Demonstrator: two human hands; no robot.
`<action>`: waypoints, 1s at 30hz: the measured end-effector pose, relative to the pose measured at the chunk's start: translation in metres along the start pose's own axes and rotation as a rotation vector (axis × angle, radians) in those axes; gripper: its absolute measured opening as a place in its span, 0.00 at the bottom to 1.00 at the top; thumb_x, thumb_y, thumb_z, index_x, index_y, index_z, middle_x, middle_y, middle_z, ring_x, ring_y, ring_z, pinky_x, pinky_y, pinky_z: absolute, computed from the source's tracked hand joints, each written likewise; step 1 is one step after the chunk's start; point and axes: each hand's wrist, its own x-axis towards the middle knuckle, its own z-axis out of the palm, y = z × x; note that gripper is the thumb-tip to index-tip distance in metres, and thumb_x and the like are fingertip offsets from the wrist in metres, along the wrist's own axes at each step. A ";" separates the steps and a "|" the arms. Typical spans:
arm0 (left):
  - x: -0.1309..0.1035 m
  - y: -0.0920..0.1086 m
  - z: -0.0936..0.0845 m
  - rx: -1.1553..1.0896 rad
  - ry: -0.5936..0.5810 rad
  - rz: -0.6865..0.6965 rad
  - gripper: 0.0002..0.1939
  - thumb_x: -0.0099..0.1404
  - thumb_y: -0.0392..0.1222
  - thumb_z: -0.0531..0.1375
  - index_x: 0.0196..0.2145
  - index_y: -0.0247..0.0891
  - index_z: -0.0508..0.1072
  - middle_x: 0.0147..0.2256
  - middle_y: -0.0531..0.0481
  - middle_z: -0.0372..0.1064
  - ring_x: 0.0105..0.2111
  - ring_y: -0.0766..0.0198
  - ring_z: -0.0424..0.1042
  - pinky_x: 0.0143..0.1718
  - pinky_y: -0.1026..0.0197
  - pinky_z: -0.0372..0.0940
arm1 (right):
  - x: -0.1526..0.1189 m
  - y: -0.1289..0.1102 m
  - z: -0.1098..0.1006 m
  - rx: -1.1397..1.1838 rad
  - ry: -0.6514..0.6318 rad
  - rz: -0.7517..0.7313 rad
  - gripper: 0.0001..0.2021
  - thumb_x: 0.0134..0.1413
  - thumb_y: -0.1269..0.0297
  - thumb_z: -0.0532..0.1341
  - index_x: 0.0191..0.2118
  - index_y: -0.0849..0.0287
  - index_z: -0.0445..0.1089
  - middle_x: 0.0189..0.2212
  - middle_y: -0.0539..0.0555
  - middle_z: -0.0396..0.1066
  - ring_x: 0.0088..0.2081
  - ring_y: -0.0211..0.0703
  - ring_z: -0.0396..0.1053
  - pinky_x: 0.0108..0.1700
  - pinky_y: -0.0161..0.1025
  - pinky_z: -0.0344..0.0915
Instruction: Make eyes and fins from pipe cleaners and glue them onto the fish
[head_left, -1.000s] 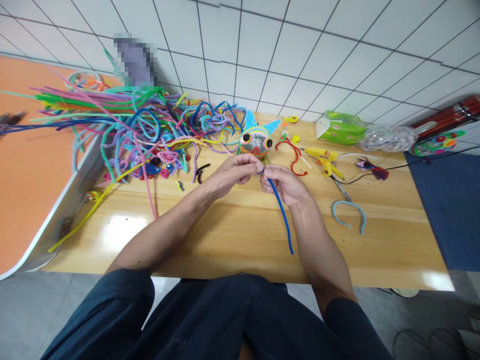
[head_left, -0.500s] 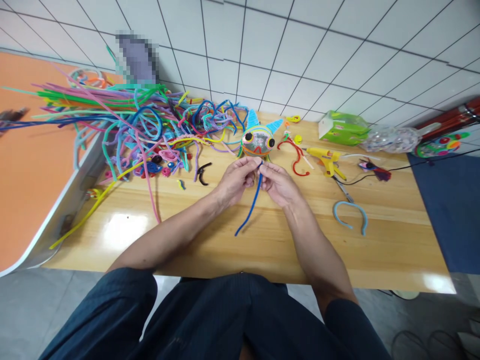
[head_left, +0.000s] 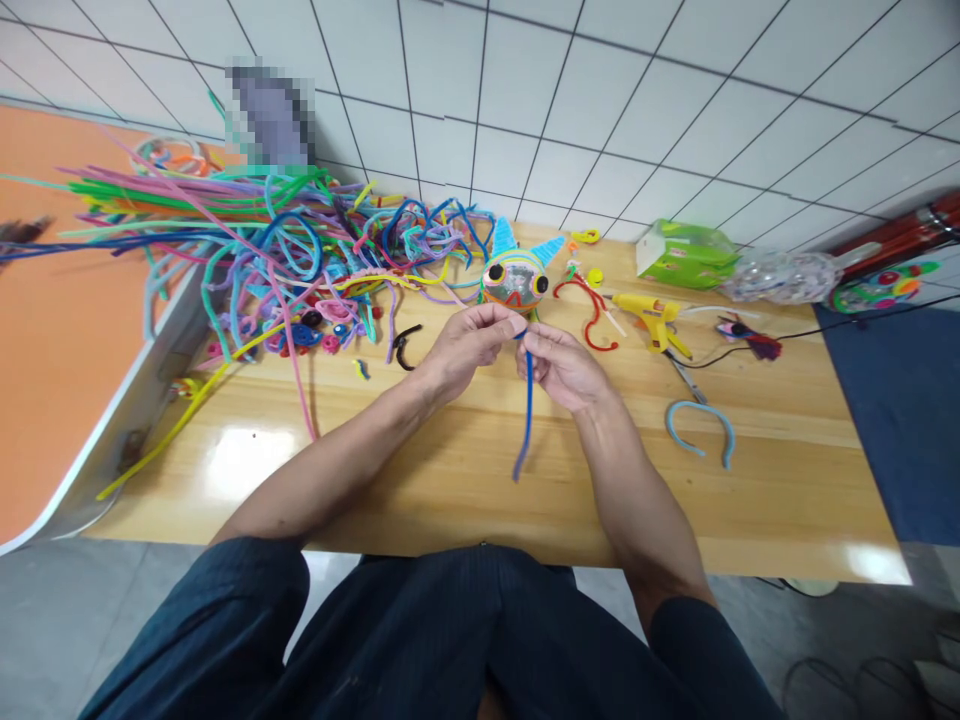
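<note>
A dark blue pipe cleaner (head_left: 529,420) is pinched at its upper end between my two hands, its long tail hanging down over the table. My left hand (head_left: 480,343) grips the tip with thumb and forefinger. Close beside it, my right hand (head_left: 562,365) pinches the same pipe cleaner where it bends downward. Just beyond my fingers stands a craft figure (head_left: 517,280) with a silvery round body, big black-and-yellow eyes and light blue pointed ears; my hands hide its lower part.
A tangled heap of pipe cleaners (head_left: 292,240) spreads at the left. Right of the figure lie red bent pipe cleaners (head_left: 596,325), a yellow glue gun (head_left: 652,318), scissors (head_left: 688,380) and a light blue curved piece (head_left: 701,410). A green packet (head_left: 686,255) rests by the tiled wall.
The blue pipe cleaner's tail has swung to the right and hangs nearly straight. My hands have drawn slightly apart at its bent top. The figure stays in place.
</note>
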 end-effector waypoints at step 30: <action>0.006 0.007 -0.020 0.579 -0.269 0.466 0.09 0.67 0.42 0.71 0.43 0.38 0.82 0.25 0.57 0.65 0.22 0.71 0.54 0.24 0.63 0.48 | -0.006 -0.011 -0.003 0.072 -0.115 -0.009 0.23 0.44 0.50 0.81 0.27 0.58 0.70 0.19 0.43 0.64 0.20 0.31 0.58 0.24 0.34 0.57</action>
